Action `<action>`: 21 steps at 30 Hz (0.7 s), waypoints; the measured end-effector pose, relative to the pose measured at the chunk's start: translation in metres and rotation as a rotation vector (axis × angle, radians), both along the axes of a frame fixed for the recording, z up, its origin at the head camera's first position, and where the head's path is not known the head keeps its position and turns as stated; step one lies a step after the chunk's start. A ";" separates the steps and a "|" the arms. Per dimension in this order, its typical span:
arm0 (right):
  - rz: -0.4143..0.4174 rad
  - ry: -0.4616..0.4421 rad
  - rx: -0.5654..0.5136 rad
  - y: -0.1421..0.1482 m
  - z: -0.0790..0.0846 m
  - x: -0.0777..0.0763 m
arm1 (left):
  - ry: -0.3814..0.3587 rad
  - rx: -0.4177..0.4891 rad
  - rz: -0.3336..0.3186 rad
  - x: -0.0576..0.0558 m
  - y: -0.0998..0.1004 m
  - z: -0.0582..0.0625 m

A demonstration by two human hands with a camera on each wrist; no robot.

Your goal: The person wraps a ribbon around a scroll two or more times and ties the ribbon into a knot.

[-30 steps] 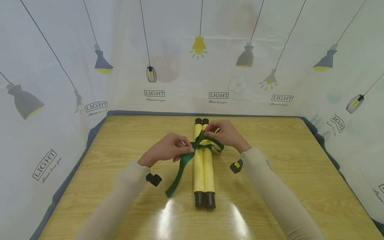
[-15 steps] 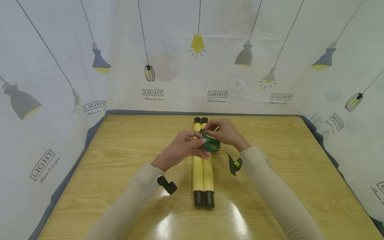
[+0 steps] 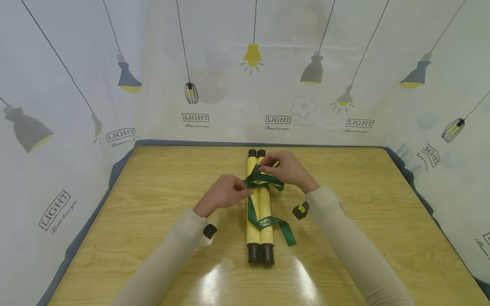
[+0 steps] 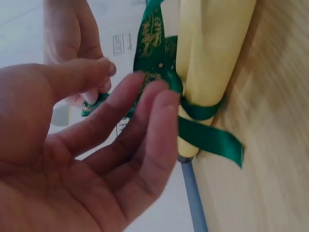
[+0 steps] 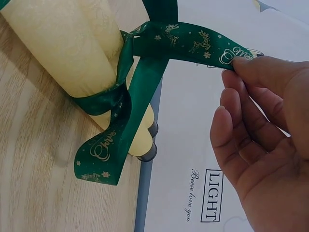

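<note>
Two pale yellow rolls (image 3: 252, 234) with black end caps lie side by side on the table. A green ribbon (image 5: 186, 41) with gold reindeer and lettering passes around them, with a loop to the right in the head view. My right hand (image 3: 286, 171) pinches one ribbon end between thumb and forefinger, raised beside the far part of the rolls. At the left side of the ribbon crossing is my left hand (image 3: 223, 193). Its fingers (image 4: 161, 137) are loosely bent, thumb apart from them, holding nothing. A loose ribbon tail (image 3: 287, 233) trails across the rolls toward the lower right.
The wood-grain table (image 3: 172, 170) has a blue-grey border along its back and sides. White sheeting (image 3: 229, 25) printed with hanging lamps encloses it. Small black devices (image 3: 300, 210) hang beneath both wrists.
My left hand carried the ribbon tail from left to right over the rolls, let it go, and drew back left. My right hand keeps its pinch in nearly the same place.
</note>
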State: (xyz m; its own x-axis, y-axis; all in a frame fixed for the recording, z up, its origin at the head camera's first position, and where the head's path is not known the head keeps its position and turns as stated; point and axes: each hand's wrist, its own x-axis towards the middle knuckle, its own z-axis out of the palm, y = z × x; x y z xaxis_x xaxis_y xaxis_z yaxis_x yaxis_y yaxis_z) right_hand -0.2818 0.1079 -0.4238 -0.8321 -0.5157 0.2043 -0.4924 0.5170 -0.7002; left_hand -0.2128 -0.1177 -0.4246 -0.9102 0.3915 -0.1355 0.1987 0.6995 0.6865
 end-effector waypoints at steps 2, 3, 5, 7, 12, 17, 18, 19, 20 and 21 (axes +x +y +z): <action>0.001 -0.003 0.001 -0.001 0.001 0.000 | 0.069 0.011 0.046 -0.004 -0.001 0.002; 0.000 -0.006 0.001 -0.001 0.001 0.000 | 0.102 0.021 0.067 -0.006 -0.001 0.003; -0.002 -0.011 0.004 -0.002 0.001 0.001 | 0.154 0.053 0.094 -0.011 -0.001 0.005; -0.003 -0.019 0.007 -0.002 0.002 0.001 | 0.203 0.076 0.099 -0.015 -0.001 0.005; 0.008 -0.025 0.008 -0.006 0.004 0.003 | 0.285 0.113 0.058 -0.025 0.002 0.005; 0.035 -0.018 -0.008 -0.012 0.007 0.005 | 0.340 0.139 -0.008 -0.031 0.006 0.004; 0.041 -0.020 -0.011 -0.012 0.008 0.006 | 0.350 0.142 -0.010 -0.032 0.006 0.003; 0.045 -0.023 -0.011 -0.013 0.008 0.006 | 0.358 0.151 -0.010 -0.032 0.007 0.003; 0.047 -0.026 -0.012 -0.014 0.009 0.007 | 0.364 0.163 -0.006 -0.032 0.007 0.003; 0.047 -0.032 -0.011 -0.014 0.009 0.007 | 0.371 0.175 -0.001 -0.032 0.008 0.002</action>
